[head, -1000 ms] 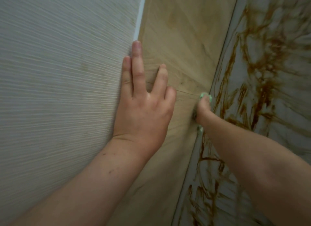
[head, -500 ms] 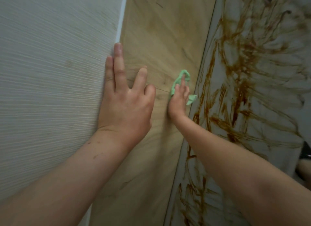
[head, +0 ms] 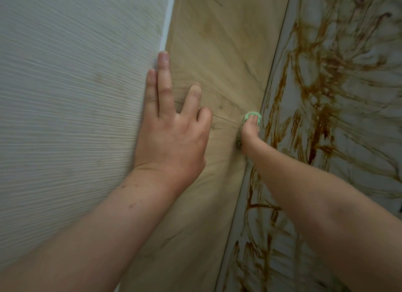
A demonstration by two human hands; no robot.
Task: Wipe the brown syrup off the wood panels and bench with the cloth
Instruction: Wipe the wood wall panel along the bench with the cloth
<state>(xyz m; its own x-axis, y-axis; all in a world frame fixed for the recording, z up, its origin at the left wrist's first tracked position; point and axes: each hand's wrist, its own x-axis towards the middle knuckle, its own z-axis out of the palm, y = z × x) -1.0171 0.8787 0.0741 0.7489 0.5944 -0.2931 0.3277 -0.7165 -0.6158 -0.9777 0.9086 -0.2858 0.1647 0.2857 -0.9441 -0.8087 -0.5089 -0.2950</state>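
Note:
My left hand [head: 171,137] lies flat with fingers spread, across the seam between a pale ribbed panel [head: 71,109] and a tan wood panel [head: 219,58]. My right hand [head: 249,135] presses a small green cloth [head: 252,114] against the tan panel's right edge; only the cloth's rim shows past the fingertips. Right of that edge, a pale surface [head: 361,183] is covered with streaks of brown syrup [head: 313,109]. The tan panel shows only faint dark marks.
A thin white strip [head: 168,19] runs between the ribbed panel and the tan panel. A narrow grey seam [head: 276,56] divides the tan panel from the syrup-streaked surface. My forearms fill the lower part of the view.
My right hand has slid with the cloth down and right, from the middle of the tan panel to its right edge. My left hand has stayed flat on the panels.

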